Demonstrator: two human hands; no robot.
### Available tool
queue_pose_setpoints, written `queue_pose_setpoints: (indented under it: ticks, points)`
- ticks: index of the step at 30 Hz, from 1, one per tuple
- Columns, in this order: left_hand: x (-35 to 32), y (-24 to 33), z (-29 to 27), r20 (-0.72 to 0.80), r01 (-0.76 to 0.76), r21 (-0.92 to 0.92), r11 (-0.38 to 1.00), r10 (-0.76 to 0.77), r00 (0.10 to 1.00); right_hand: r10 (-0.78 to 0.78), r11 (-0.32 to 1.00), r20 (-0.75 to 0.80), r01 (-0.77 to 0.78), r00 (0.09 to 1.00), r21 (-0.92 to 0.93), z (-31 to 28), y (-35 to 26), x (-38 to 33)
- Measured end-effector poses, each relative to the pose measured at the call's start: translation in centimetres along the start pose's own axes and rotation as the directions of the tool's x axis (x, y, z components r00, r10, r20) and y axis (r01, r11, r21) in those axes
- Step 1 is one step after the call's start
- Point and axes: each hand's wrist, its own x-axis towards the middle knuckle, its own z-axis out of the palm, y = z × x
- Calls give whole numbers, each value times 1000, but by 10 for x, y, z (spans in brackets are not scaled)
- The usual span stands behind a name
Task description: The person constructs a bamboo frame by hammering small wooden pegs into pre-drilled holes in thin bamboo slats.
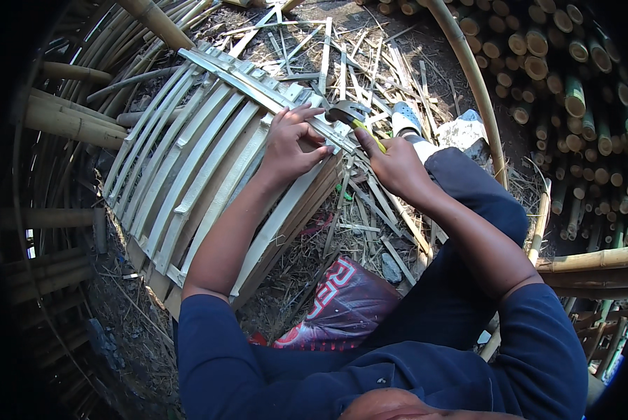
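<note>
A bamboo slat panel [209, 157] lies in front of me on the left, its pale curved strips running toward a crosspiece [240, 85] along the far edge. My left hand [291, 143] rests at the right end of that crosspiece. Its thumb and forefinger are bent toward each other in a pinch; anything between them is too small to make out. In my right hand [399, 166] is a claw hammer [350, 112], gripped by its yellow-and-black handle. The dark metal head is just right of my left fingertips, above the panel's corner.
Cut bamboo poles [538, 66] are stacked at the far right. Split bamboo scraps [398, 77] litter the ground beyond the panel. A dark red printed sack [349, 308] lies by my legs. One upright pole [471, 70] curves past my shoe [406, 119]. Bamboo fencing [61, 217] stands left.
</note>
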Motion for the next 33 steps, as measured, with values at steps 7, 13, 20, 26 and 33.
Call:
queue_pose_setpoints:
  ticks: [7, 13, 20, 26, 33]
  points:
    - [-4, 4, 3, -45, -23, 113, 993, 29, 999, 45, 999, 45, -45, 998, -13, -4, -2, -3]
    - [-3, 10, 2, 117, -116, 485, 867, 67, 991, 64, 996, 100, -57, 993, -75, -2, 2, -10]
    - [1, 5, -4, 171, -74, 394, 916, 6, 985, 68, 984, 103, -49, 992, -172, -6, -2, -13]
    - [2, 2, -4, 136, -51, 333, 941, 6, 991, 28, 982, 102, -9, 994, -187, -2, -4, -14]
    - [3, 3, -3, 125, -38, 328, 944, -4, 992, 29, 972, 110, -2, 993, -235, 0, -2, -12]
